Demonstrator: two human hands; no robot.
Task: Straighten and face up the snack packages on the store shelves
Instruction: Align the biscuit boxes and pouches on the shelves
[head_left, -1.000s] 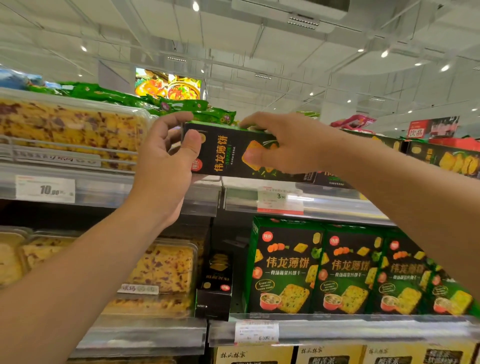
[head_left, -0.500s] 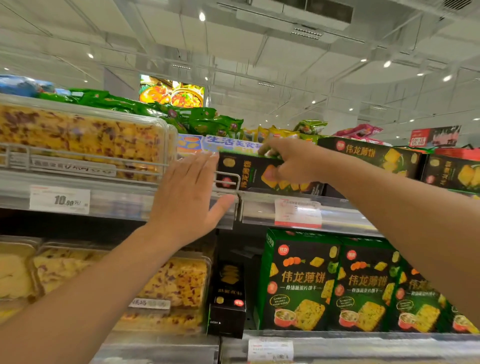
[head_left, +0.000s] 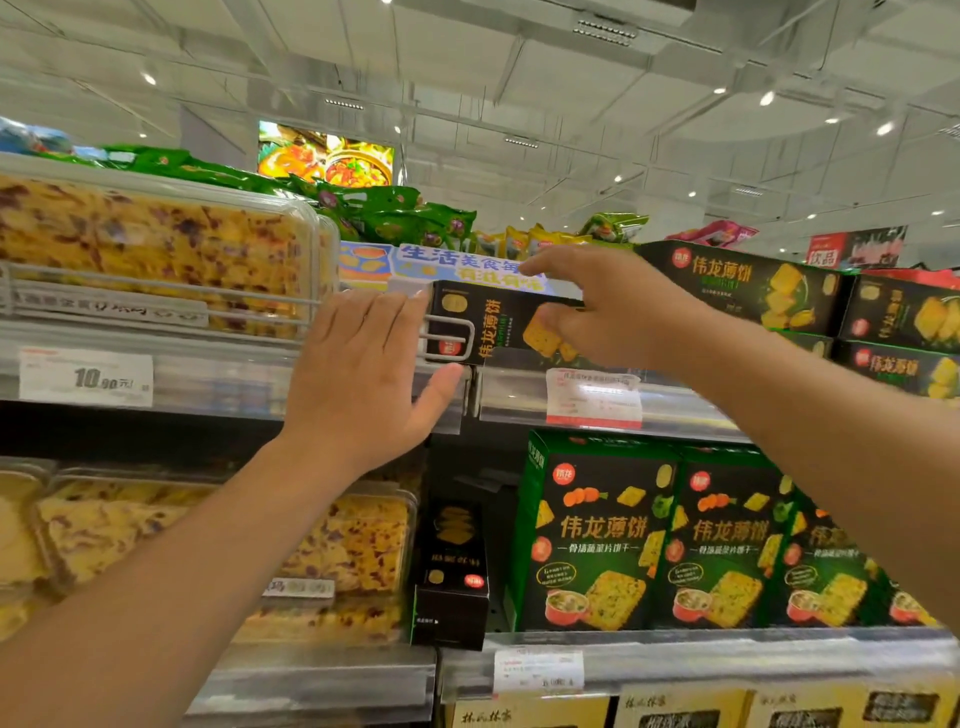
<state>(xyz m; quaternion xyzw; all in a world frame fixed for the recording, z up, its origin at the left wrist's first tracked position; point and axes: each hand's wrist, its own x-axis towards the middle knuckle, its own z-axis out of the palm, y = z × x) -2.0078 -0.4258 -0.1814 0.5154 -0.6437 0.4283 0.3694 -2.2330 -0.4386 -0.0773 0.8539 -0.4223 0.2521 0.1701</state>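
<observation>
Scene: A black cracker box (head_left: 498, 325) is seated on its side at the left end of the top shelf (head_left: 675, 402), held by the right hand (head_left: 613, 306), while the left hand (head_left: 363, 379) is laid flat against the shelf front.

Right hand: The fingers are curled round the box's right part, thumb low on the front face, forefinger stretched over the top edge.

Left hand: The fingers are kept straight and together, resting on the wire divider (head_left: 449, 338); nothing is gripped.

Risk: The box could be snagged on the wire divider at its left end and left skewed. It could also tip off the shelf lip if let go before it sits flat.

Second risk: The neighbouring black boxes (head_left: 743, 283), stacked just to the right, could be nudged out of line by the right forearm.

Box appearance: A long, thin carton is shown, black with gold lettering, a red round logo and pictured yellow crackers; the print runs sideways.

Below: Green cracker boxes (head_left: 597, 535) are lined upright on the next shelf.
</observation>
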